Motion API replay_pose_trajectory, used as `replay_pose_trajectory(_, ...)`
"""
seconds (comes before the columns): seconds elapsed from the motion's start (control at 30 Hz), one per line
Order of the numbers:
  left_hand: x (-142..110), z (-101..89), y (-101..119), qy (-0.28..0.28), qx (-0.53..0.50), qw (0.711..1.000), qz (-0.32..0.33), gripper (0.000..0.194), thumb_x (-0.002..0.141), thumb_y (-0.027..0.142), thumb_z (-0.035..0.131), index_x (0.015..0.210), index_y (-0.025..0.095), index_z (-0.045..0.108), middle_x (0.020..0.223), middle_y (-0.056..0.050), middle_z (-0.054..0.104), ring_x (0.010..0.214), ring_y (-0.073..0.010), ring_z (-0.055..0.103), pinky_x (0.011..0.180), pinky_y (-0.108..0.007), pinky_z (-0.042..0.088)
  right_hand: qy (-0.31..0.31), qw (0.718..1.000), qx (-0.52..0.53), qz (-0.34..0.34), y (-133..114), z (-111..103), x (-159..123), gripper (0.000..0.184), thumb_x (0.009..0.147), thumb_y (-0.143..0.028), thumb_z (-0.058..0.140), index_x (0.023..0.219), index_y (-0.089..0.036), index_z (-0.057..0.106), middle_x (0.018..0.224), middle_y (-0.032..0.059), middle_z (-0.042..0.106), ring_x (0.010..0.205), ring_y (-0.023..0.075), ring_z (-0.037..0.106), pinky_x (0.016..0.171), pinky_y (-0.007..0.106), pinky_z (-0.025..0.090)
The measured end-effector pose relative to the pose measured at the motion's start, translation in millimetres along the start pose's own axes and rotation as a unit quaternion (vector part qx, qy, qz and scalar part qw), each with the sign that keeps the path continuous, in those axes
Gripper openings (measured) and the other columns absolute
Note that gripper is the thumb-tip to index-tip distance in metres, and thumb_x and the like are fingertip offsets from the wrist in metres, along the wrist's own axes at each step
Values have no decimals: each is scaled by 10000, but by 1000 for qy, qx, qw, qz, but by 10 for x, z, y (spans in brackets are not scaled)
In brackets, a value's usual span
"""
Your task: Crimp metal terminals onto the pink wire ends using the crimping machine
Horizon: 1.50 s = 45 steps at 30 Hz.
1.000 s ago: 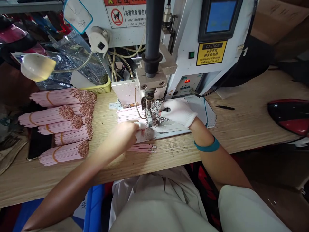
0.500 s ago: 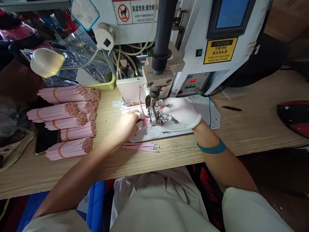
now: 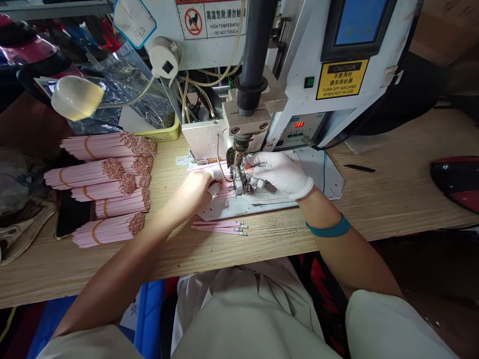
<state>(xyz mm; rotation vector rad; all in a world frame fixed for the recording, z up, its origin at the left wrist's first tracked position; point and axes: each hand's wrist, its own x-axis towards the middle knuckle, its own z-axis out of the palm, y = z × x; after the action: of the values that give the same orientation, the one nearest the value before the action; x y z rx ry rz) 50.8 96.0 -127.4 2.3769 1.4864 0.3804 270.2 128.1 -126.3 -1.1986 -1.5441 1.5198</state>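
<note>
My left hand (image 3: 198, 187), with white covers on its fingertips, is closed at the pink strips (image 3: 226, 190) left of the machine's nozzle (image 3: 238, 158). Its fingers curl down over the strips, and what they pinch is hidden. On the other side of the nozzle my right hand (image 3: 282, 174), in a white glove with bare fingertips, pinches at the edge of a pile of small grey-white pieces (image 3: 258, 183). Whatever sits between those fingertips is too small to name. A small metal block (image 3: 238, 186) stands between both hands, under the nozzle. Several pink strips with metallic ends (image 3: 217, 227) lie in front of the machine plate.
Banded bundles of pink strips (image 3: 108, 230) are stacked at left, near a lamp (image 3: 77, 98) and a yellow basket (image 3: 164, 133). The machine carries a high-temperature warning (image 3: 213, 20) and a red display (image 3: 299, 124). A thin black tool (image 3: 359, 168) and a red-black object (image 3: 456, 182) lie at right.
My left hand has drawn back slightly left from the nozzle. My right fingers keep working at the pile, whose pieces have shifted. The view has moved, sliding the scene rightward.
</note>
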Motion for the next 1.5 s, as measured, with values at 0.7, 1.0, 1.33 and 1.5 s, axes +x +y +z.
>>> replay_pose_trajectory(0.7,134,84,-194,-50,-356,931,-63,205,725,338,629,716,135,653,769,-37,658,743,-172,589,661,-262,451,-64,994,68,48,71,130,78,110,771,-66,620,813,-149,562,574,-31,536,396,52,475,282,130,292)
replay_pose_trajectory(1.0,139,105,-170,-59,-361,928,-70,178,702,293,621,749,129,668,751,-23,651,699,-162,571,649,-260,448,-53,995,69,53,77,151,65,119,764,-73,620,801,-159,546,562,-39,507,406,51,468,292,127,290)
replay_pose_trajectory(1.33,159,78,-140,-66,-376,922,-63,144,717,263,617,706,120,620,731,4,567,690,-118,506,651,-235,392,-52,994,75,62,55,142,65,129,755,-49,625,797,-142,546,561,-28,527,388,51,460,290,137,291)
replay_pose_trajectory(1.5,170,69,-128,-54,-372,924,-74,141,682,275,616,656,137,595,727,-7,594,704,-148,547,650,-254,428,-53,994,73,62,47,139,61,113,761,-49,613,793,-140,553,547,-34,518,389,51,468,289,136,298)
